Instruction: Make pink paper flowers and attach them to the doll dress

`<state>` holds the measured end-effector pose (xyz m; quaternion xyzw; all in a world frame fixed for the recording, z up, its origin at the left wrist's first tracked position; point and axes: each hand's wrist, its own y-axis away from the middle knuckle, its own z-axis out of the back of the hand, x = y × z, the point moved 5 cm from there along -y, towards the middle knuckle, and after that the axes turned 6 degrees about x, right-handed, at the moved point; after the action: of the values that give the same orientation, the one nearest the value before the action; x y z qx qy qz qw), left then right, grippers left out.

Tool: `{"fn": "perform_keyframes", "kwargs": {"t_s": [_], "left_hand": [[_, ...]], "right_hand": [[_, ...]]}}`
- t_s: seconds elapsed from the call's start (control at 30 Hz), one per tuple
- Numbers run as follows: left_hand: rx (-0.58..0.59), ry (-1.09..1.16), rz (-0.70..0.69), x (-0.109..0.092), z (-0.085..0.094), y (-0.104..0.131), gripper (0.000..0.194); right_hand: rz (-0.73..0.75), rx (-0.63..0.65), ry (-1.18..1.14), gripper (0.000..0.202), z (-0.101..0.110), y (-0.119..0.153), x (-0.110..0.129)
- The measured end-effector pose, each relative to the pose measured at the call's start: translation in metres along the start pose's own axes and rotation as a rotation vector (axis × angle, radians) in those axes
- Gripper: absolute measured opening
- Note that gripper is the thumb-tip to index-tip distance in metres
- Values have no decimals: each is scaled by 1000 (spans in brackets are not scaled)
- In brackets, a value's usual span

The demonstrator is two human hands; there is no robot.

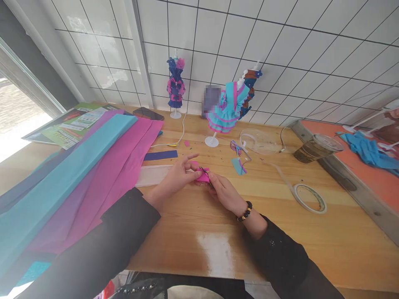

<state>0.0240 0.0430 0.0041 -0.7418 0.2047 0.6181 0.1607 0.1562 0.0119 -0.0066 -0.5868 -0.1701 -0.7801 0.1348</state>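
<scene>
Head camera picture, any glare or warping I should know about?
Head view: window side washed out at left, hazy lower-left corner, bright reflection on the tabletop near the front edge, wall tile lines bowed, a pixelated patch behind the turquoise dress.

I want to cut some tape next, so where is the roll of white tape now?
In the head view, the tape roll lies on the table's right side, nearer than the plastic cup.

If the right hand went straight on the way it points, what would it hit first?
The right hand would probably meet the small pink piece first, then the left hand; depth is unclear.
</scene>
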Motion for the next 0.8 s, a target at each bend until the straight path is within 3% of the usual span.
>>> {"fn": "perform_keyframes", "kwargs": {"t_s": [0.8], "left_hand": [[20,-46,24,4,1,-1,67]], "right_hand": [[-2,-31,-70,39,0,0,-4]]}}
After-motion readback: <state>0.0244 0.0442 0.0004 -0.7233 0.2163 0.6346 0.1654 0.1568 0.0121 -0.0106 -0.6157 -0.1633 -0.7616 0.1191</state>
